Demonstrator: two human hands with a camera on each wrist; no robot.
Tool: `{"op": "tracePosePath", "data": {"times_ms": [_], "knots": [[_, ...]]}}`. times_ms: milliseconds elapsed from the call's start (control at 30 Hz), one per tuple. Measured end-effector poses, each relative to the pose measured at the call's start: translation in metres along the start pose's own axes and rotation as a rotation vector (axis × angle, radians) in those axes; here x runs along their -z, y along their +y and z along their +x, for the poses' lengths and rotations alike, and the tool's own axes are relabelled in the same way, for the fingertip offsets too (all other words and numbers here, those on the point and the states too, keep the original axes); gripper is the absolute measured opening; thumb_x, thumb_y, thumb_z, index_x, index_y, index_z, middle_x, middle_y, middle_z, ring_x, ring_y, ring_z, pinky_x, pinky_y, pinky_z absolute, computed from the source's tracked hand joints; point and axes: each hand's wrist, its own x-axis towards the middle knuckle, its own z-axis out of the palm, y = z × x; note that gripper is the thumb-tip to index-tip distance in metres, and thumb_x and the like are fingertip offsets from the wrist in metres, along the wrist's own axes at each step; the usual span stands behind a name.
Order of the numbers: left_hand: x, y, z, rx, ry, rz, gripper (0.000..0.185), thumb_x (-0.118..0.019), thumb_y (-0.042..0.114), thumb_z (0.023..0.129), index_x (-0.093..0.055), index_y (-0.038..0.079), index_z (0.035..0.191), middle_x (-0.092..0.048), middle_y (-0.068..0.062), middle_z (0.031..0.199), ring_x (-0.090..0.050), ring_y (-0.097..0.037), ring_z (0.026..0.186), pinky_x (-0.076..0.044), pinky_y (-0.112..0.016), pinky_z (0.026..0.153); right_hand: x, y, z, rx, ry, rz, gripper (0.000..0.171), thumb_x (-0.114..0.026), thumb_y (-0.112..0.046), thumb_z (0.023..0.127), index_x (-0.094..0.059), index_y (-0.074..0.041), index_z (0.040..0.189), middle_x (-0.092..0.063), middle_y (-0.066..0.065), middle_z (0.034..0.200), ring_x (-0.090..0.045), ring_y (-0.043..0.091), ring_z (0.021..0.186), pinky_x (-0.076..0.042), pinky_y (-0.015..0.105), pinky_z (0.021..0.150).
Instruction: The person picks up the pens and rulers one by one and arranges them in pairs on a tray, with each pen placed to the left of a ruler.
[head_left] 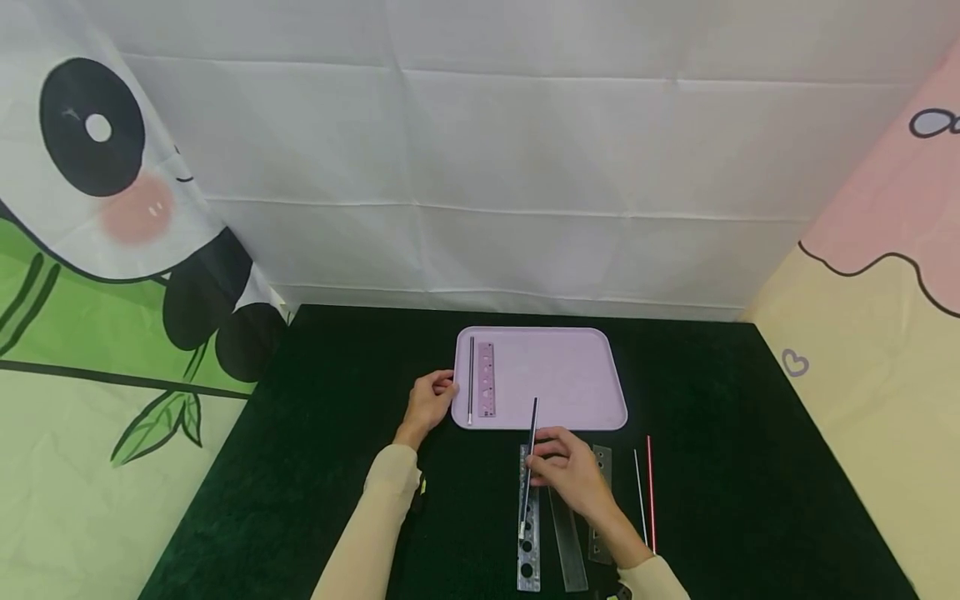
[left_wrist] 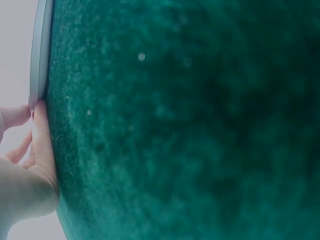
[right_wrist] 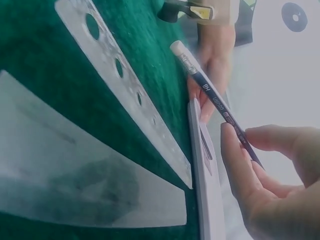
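A dark blue pencil (head_left: 532, 425) marked HB is pinched between the thumb and fingers of my right hand (head_left: 573, 475). Its white eraser (right_wrist: 177, 48) points toward me, and it stands over the near edge of the lilac tray (head_left: 555, 367) and a clear ruler with round holes (head_left: 528, 560). My left hand (head_left: 429, 407) grips the tray's left rim, thumb above and a finger below in the left wrist view. On the tray's left side lie a slim dark pencil (head_left: 471, 379) and a pink-purple ruler (head_left: 487, 379), side by side.
A plain clear ruler (head_left: 568, 542) and another clear strip with small holes (head_left: 602, 458) lie near my right forearm. Farther right are a thin white stick (head_left: 640, 492) and a red stick (head_left: 651, 483). Dark green cloth (head_left: 337, 500) covers the table; a white sheet (head_left: 510, 167) hangs behind.
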Motion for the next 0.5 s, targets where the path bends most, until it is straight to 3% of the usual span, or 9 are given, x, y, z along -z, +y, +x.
{"op": "tracePosePath", "data": {"times_ms": [300,500], "knots": [[0.0,0.002,-0.002,-0.001,0.007,-0.004,0.034,-0.064,0.012,0.102,-0.064,0.003,0.135,-0.065,-0.014,0.116,-0.06,-0.027,0.104,-0.051,-0.043,0.095,0.005,-0.008,0.012,0.013,-0.004,-0.023,0.038,-0.071,0.001,0.093,-0.057,0.008,0.128,-0.069,0.024,0.106,-0.073,0.04,0.09,-0.061,0.036,0.072],[0.001,0.003,-0.004,0.0,0.009,-0.007,0.034,-0.064,0.013,0.102,-0.064,0.003,0.135,-0.065,-0.014,0.116,-0.06,-0.027,0.104,-0.051,-0.043,0.096,0.008,-0.009,0.022,0.011,0.017,-0.025,0.038,-0.071,0.002,0.093,-0.058,0.008,0.129,-0.069,0.024,0.104,-0.073,0.034,0.085,-0.061,0.038,0.072]]}}
